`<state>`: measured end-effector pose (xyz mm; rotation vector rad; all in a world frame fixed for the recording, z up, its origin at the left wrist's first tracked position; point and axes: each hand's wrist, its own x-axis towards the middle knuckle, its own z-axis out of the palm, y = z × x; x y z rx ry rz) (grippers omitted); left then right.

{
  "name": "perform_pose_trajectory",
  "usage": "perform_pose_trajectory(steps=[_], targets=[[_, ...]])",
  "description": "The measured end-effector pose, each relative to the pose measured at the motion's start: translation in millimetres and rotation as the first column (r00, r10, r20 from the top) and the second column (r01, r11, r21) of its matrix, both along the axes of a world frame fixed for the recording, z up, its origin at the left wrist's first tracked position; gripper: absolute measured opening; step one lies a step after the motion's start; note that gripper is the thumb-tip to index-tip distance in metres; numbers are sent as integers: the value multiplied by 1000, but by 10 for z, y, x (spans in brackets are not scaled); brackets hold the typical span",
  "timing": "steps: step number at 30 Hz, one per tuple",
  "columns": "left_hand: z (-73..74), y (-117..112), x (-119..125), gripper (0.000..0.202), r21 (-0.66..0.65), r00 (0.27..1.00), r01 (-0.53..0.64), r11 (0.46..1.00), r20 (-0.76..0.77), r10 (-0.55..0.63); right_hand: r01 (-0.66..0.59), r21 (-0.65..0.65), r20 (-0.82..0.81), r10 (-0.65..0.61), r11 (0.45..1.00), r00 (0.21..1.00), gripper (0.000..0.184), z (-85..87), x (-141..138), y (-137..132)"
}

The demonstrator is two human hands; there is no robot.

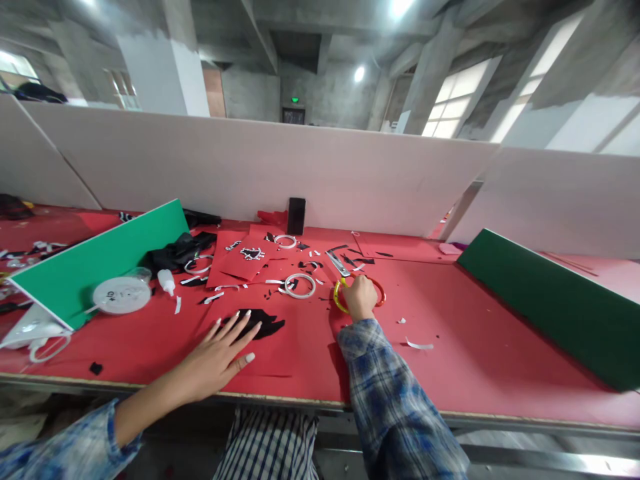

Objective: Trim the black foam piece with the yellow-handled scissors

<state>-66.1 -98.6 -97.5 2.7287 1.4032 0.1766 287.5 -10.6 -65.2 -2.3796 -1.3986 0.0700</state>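
Observation:
My left hand [220, 353] lies flat with fingers spread on a red paper sheet [280, 353], its fingertips touching a black cut-out shape [265, 323]. My right hand [359, 297] is closed over the yellow and red handles of a pair of scissors [345, 273], whose metal blades point away toward the back of the red table [475, 333]. White tape rings [300, 285] and small paper scraps lie just beyond both hands.
A green board [100, 257] leans at the left, a darker green one [545, 300] at the right. A round white lid [121, 295], a small glue bottle [167, 281], black cloth [175, 252] and a dark phone [296, 215] stand near white partition walls [300, 173].

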Motion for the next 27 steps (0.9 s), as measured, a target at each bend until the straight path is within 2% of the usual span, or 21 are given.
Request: perform_pose_trajectory(steps=[4, 9, 13, 16, 19, 21, 24, 27], targets=[[-65, -21, 160, 65, -56, 1000, -2, 998, -10, 2, 50, -45, -45, -52, 998, 998, 28, 51, 78, -17], [10, 97, 463, 69, -106, 1000, 0, 994, 27, 3, 109, -68, -35, -111, 992, 993, 34, 99, 113, -56], [78, 87, 514, 69, -170, 999, -4, 985, 40, 11, 157, -77, -41, -160, 985, 986, 39, 100, 70, -52], [97, 63, 469, 66, -189, 999, 13, 982, 42, -5, 184, -90, -59, -190, 979, 980, 39, 94, 38, -35], [133, 79, 387, 63, -117, 997, 19, 993, 80, -10, 195, -93, -69, -201, 976, 977, 38, 89, 40, -21], [199, 135, 285, 62, -16, 990, -28, 999, 135, 30, 196, -98, -74, -204, 976, 976, 37, 83, 60, -15], [335, 268, 58, 65, 127, 960, -162, 979, 248, 127, 189, -106, -80, -197, 976, 977, 39, 73, 107, -11], [413, 372, -141, 61, 56, 923, -235, 970, 326, 204, 172, -106, -87, -181, 979, 980, 43, 70, 161, -4]])
